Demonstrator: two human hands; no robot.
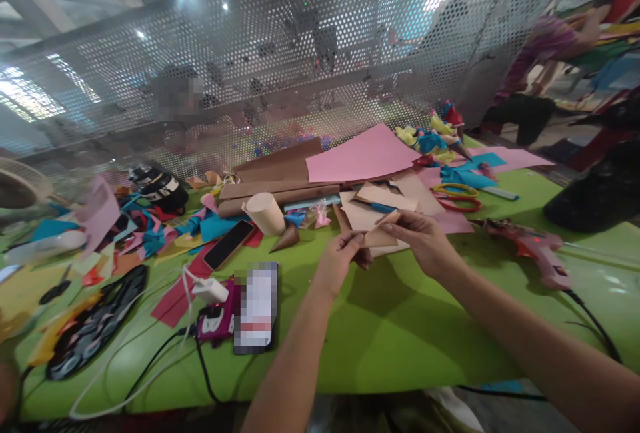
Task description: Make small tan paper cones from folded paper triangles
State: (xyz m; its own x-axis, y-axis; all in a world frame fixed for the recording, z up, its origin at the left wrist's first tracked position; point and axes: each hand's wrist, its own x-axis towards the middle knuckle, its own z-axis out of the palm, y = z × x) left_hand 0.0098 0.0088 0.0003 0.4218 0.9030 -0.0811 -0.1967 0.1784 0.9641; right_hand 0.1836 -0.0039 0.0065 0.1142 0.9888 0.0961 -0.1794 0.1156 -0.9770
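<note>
A small piece of tan paper (381, 240) is held up between my two hands, over the green table (380, 333). The fingertips of my left hand (343, 256) pinch its left end. At its upper right, my right hand (420, 236) grips it between thumb and fingers. Just behind the hands lie beige paper sheets (413, 201) with a blue pen-like tool (383, 208) on them. A small brown paper cone (286, 238) rests left of my left hand, near a cream paper roll (267, 213).
A pink glue gun (543, 253) lies at right, its cord trailing off the edge. Scissors (457, 198) and a pink sheet (363, 153) lie behind. To the left are a lit phone (256, 310), a dark phone (229, 245), a magenta power strip (217, 320), cables and paper scraps.
</note>
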